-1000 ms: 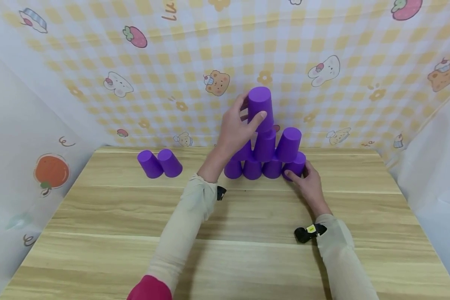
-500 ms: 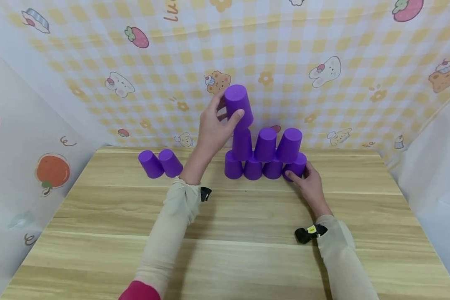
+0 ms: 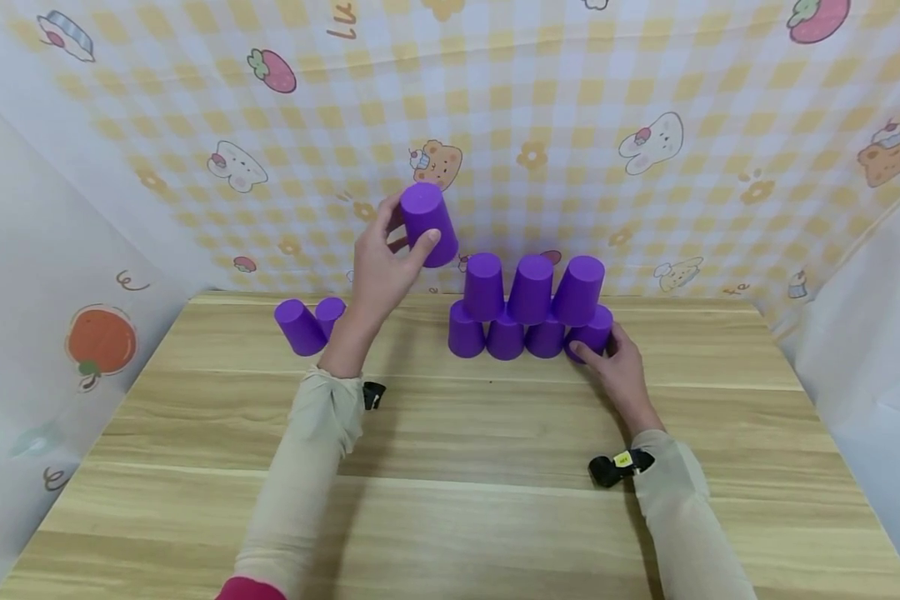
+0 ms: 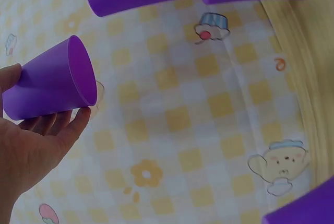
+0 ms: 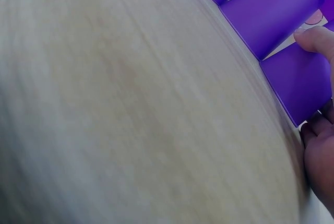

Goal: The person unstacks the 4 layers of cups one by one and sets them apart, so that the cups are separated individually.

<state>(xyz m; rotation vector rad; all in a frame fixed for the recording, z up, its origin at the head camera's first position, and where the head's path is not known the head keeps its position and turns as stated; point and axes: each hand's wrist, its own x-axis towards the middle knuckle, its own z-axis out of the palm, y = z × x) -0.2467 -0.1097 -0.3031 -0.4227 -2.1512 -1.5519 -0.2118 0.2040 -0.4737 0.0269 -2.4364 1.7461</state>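
My left hand (image 3: 382,271) grips an upside-down purple cup (image 3: 426,221) in the air, left of the stack and higher than its top row. In the left wrist view the thumb and fingers wrap this cup (image 4: 49,80), whose open mouth faces away from the palm. My right hand (image 3: 618,367) holds the rightmost bottom cup (image 3: 596,325) of the stack between thumb and fingers, and the right wrist view shows that cup (image 5: 300,78) with its rim on the table. Three inverted cups (image 3: 531,287) form the upper row, standing across several bottom cups (image 3: 506,337).
Two more purple cups (image 3: 300,327) stand upside down at the left of the wooden table (image 3: 487,500), one partly hidden by my left arm. A yellow checked cloth (image 3: 540,100) hangs behind the table.
My left hand has carried its cup leftward from above the middle upper cup, past the left one, to beside the stack. The right hand stays on its cup.
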